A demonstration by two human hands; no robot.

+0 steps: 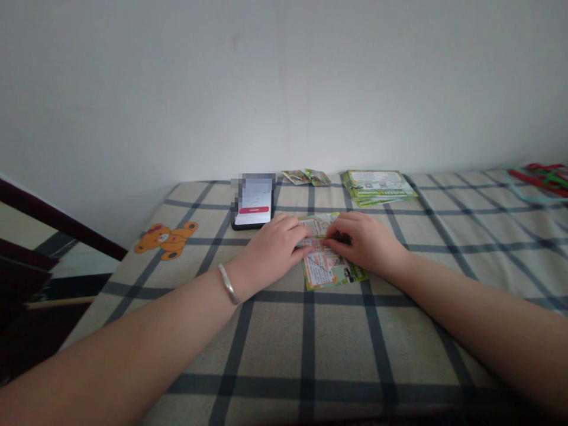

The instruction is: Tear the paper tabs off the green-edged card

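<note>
A green and white printed paper leaflet (326, 269) lies on the checked tablecloth, with a crease or raised line running across it. My left hand (280, 242) is at its left side, fingers and thumb closed on the paper. From the right, my right hand (361, 236) pinches the leaflet near the same line, thumb and fingertips together. The fingers cover parts of the print. A silver bangle (228, 285) sits on my left wrist.
Behind my left hand a phone (252, 204) lies with its screen lit. Two small folded printed pieces (306, 177) lie by the wall. A stack of similar leaflets (381, 186) is back right. Red and green items (545, 177) sit far right. A bear cutout (166, 239) lies left.
</note>
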